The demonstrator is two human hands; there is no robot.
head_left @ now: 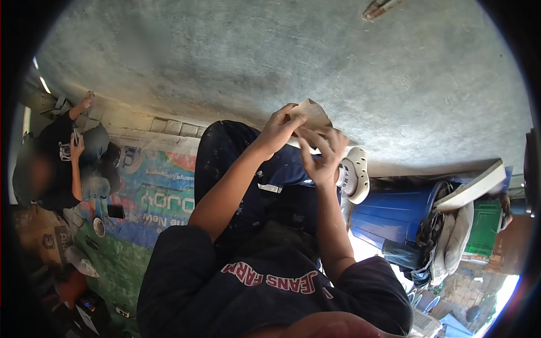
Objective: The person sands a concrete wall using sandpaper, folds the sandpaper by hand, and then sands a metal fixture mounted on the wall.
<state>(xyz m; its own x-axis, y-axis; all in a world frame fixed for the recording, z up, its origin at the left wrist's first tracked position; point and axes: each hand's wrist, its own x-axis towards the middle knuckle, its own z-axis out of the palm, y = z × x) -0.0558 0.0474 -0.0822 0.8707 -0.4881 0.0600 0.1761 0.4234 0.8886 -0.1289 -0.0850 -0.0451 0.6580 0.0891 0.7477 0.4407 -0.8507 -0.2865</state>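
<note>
My left hand [278, 132] is closed on the edge of a thin, pale tan curved piece [313, 114] with darker patches along its rim; its exact kind I cannot make out. The piece is held above my bent legs [225, 163], in front of the grey wall. Close beside it is my right hand [323, 152], its fingers blurred by motion. Thumb and forefinger look apart there, with the fingertips near or touching the lower side of the piece. Part of the piece is hidden behind both hands.
The grey wall [225, 62] stands just beyond my hands. A white clog [358, 174] is on my foot at the right, near a blue barrel [389, 214] and a green crate [483, 228]. Another person [62, 158] sits at the left by a printed banner [163, 191] on the floor.
</note>
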